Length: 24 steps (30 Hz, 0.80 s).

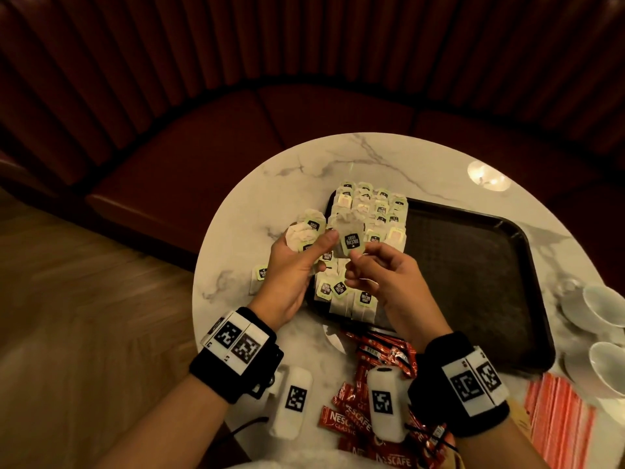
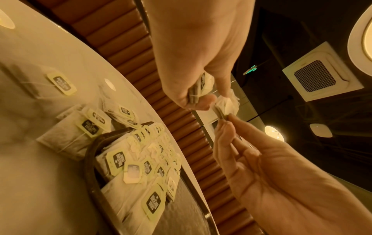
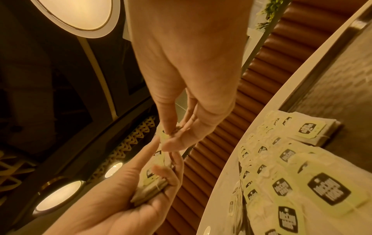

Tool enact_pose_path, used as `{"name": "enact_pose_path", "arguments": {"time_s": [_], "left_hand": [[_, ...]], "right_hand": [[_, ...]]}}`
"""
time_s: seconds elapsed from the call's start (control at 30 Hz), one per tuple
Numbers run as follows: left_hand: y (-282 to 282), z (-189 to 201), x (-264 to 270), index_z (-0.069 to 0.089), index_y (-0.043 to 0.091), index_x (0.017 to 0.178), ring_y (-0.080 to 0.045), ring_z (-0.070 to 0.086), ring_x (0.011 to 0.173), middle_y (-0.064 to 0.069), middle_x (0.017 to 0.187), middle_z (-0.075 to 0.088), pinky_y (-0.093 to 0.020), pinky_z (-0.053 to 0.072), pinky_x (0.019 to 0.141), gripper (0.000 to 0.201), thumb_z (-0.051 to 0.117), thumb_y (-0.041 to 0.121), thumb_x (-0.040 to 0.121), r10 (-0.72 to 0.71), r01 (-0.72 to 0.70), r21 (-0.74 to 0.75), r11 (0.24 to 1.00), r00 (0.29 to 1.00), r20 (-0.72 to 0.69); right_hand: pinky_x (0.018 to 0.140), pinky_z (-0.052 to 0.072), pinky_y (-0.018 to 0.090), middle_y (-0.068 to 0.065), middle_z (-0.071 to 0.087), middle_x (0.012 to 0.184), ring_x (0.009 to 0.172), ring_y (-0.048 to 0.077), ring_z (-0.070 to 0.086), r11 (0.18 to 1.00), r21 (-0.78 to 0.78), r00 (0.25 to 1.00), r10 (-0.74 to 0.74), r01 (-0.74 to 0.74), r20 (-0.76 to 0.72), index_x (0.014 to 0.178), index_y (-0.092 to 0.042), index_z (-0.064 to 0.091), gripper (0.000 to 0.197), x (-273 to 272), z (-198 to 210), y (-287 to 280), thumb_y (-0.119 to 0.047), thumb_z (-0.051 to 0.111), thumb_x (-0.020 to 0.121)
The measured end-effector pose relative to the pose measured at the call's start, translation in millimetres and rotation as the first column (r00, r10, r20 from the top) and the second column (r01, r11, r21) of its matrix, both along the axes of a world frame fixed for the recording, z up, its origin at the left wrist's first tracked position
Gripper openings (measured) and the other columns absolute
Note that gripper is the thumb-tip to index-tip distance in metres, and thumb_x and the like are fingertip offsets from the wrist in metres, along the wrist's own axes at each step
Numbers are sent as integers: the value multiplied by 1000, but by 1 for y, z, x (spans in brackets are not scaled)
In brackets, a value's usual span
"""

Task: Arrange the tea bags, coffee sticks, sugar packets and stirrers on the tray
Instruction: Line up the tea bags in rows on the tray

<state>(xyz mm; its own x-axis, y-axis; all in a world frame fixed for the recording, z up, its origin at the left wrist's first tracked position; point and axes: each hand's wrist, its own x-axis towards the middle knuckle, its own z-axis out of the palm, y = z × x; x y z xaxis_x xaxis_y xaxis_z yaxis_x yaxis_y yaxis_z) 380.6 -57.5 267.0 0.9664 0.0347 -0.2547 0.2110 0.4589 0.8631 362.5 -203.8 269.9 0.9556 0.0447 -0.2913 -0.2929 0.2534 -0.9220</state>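
Observation:
My left hand point(image 1: 316, 243) grips a small stack of tea bags point(image 1: 306, 231) above the table's left side; the left wrist view shows the stack point(image 2: 196, 90) edge-on between thumb and fingers. My right hand point(image 1: 355, 258) pinches one tea bag point(image 1: 350, 238) by its lower edge, right beside the stack and over the tray's left end. Rows of tea bags point(image 1: 372, 211) overlap on the left part of the dark tray point(image 1: 473, 282). More bags point(image 1: 341, 292) lie at its near left corner. Red coffee sticks point(image 1: 378, 353) lie scattered on the table in front of the tray.
A round marble table point(image 1: 304, 164) holds everything. A loose tea bag point(image 1: 258, 277) lies left of the tray. Orange-striped packets point(image 1: 558, 418) are piled at the front right. Two white cups point(image 1: 605, 309) stand on saucers at the right edge. A red booth seat point(image 1: 236, 130) curves behind.

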Motion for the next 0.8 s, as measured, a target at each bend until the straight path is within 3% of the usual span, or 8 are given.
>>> {"name": "enact_pose_path", "arguments": {"time_s": [0.17,0.27,0.33,0.43,0.53,0.6,0.73,0.8], "left_hand": [[2,-2,3,63,1,117,-14,69,80,-10,101,73,-20,47,54,32,69,1,85,8,-9,28,1000,1000,7],[1,1,2,61,-5,117,-7,66,67,-8,93,73,-16,43,47,32,66,-3,85,-4,4,3,1000,1000,17],[1,2,1,60,-6,116,-7,66,65,-7,90,73,-15,44,46,31,66,-5,85,-9,9,-8,1000,1000,25],[1,-1,2,60,-5,117,-15,67,77,-11,95,71,-17,45,50,35,69,0,84,-19,19,22,1000,1000,20],[0,-3,2,62,-4,117,-15,67,78,-14,101,71,-17,45,51,34,69,0,84,-40,40,36,999,999,-4],[-1,-4,1,62,-1,119,-13,69,82,-13,104,71,-17,46,54,33,68,3,86,-64,66,37,997,997,-40],[3,-10,1,60,2,120,-14,72,81,-8,97,73,-17,45,52,30,63,10,91,-64,69,31,997,988,-139],[5,-13,1,60,4,119,-14,71,78,-6,90,71,-16,43,48,28,62,11,92,-56,62,35,997,984,-167]], "right_hand": [[77,57,30,9,66,84,73,17,66,997,-68,999,33,-32,14,104,0,63,19,-1,0,-4,-12,67,90],[91,55,36,11,68,101,84,19,71,1000,-7,1000,14,-14,-2,116,-4,63,35,-1,1,-6,-17,70,85],[92,55,33,7,72,101,88,17,72,1000,26,1000,17,-17,12,115,-6,64,27,-3,4,-8,-13,64,88],[86,57,23,4,75,97,89,15,71,999,8,998,31,-31,58,104,-8,68,17,-4,5,-12,-7,60,89],[84,56,22,7,75,102,93,17,71,1000,-27,997,1,1,75,103,-8,70,22,-2,5,-19,-14,65,83],[83,56,22,8,74,105,95,17,71,998,-55,998,-37,40,54,106,-8,69,20,3,1,-28,-12,64,87],[69,55,15,9,74,102,84,11,72,969,-149,979,-202,195,-38,106,-7,68,16,18,-23,-60,-4,59,94],[63,55,14,11,73,101,77,10,71,941,-236,959,-269,242,-91,98,-8,67,12,26,-38,-77,-2,59,94]]}}
